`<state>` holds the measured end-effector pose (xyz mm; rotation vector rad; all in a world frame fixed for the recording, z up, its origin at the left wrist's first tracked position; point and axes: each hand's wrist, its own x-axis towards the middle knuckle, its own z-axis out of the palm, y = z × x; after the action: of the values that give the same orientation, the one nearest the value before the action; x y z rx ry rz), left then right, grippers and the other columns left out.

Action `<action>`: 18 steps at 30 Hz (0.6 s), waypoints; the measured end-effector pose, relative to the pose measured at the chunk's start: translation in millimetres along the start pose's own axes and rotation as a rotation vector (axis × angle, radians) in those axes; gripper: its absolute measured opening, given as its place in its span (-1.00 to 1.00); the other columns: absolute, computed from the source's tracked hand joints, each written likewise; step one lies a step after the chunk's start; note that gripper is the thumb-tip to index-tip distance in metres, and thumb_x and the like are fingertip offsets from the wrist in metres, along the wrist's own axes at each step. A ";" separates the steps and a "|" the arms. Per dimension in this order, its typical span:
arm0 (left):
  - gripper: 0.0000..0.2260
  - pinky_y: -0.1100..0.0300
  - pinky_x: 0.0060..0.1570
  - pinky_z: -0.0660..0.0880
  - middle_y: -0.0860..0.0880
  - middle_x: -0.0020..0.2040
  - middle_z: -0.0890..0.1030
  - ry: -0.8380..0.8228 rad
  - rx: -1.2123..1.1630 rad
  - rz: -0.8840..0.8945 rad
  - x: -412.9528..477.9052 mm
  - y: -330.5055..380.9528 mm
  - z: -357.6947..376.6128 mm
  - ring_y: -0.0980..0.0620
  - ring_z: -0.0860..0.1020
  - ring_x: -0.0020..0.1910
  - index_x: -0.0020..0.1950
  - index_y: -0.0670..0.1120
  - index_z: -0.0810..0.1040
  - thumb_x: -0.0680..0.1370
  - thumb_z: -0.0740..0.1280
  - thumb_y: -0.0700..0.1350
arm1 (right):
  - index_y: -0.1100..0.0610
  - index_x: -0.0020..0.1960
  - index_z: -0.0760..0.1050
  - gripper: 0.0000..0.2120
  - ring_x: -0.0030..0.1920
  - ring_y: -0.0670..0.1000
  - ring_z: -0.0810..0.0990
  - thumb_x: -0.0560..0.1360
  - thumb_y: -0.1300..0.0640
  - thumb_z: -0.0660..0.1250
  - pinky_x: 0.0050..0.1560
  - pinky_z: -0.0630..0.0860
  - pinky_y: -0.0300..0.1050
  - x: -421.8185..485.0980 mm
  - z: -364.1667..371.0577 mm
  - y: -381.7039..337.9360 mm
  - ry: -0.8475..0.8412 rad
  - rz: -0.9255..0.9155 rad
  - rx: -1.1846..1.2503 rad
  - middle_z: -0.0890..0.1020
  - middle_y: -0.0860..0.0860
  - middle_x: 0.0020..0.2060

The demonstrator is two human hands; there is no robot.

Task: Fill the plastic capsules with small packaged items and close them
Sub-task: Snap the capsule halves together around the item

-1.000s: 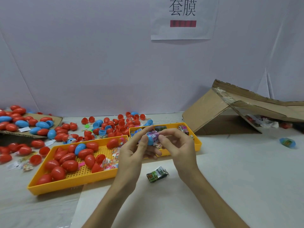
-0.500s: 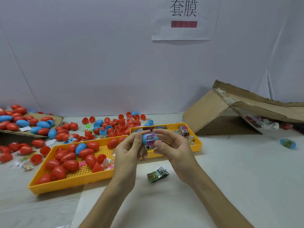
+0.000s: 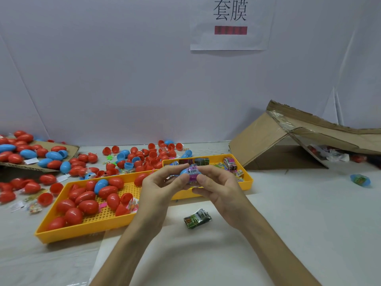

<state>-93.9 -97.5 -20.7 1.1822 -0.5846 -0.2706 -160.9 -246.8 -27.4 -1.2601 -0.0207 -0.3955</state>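
Over yellow plastic tray (image 3: 246, 185), left hand (image 3: 162, 186) pinched small blue plastic capsule half (image 3: 184, 171), fingers (image 3: 175, 169) curled round it; right hand (image 3: 218, 188) pinched shiny pink packet (image 3: 193, 174) stuck half inside it. On white counter (image 3: 288, 213) lay 1 green foil packet (image 3: 197, 218).

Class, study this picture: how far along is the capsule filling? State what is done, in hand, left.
Done: closed red capsules lie in the left yellow tray; their contents are hidden. In hand: the left hand and right hand hold a purple packet in a blue capsule half. Left: closing it; open halves wait.
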 end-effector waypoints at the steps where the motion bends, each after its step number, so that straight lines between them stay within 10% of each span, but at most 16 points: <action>1: -0.68 0.19 -0.09 0.63 -0.11 0.01 0.72 -0.003 -0.006 -0.007 0.3 0.3 -0.7 -0.05 0.70 -0.02 -0.01 -0.01 0.76 0.28 0.55 0.06 | 0.14 0.02 0.70 -0.84 -0.04 0.03 0.70 0.44 0.19 0.51 -0.07 0.62 -0.16 0.0 -1.5 -0.1 -0.014 0.010 0.018 0.70 0.09 -0.02; 9: -0.78 0.25 -0.23 0.60 -0.04 -0.13 0.72 -0.011 -0.056 -0.013 0.3 -1.6 -1.7 0.05 0.66 -0.20 -0.17 0.00 0.76 0.23 0.54 0.01 | 0.29 0.08 0.64 -0.72 -0.09 0.05 0.71 0.39 0.22 0.43 -0.09 0.64 -0.18 1.2 -7.6 1.7 -0.057 0.020 0.049 0.71 0.05 -0.10; 18: -0.62 0.26 -0.09 0.62 0.01 0.02 0.72 0.011 0.100 0.070 -0.9 -1.0 0.9 0.05 0.71 -0.02 0.15 0.20 0.70 0.33 0.54 0.01 | 0.26 0.06 0.63 -0.51 -0.06 0.11 0.72 0.20 0.06 0.58 -0.06 0.65 -0.11 4.5 -6.5 3.4 0.066 0.023 0.038 0.70 0.20 0.00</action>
<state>-95.0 -98.2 -21.7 1.2560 -0.6350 -0.1768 -157.0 -253.3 -31.6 -1.2081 0.0418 -0.4145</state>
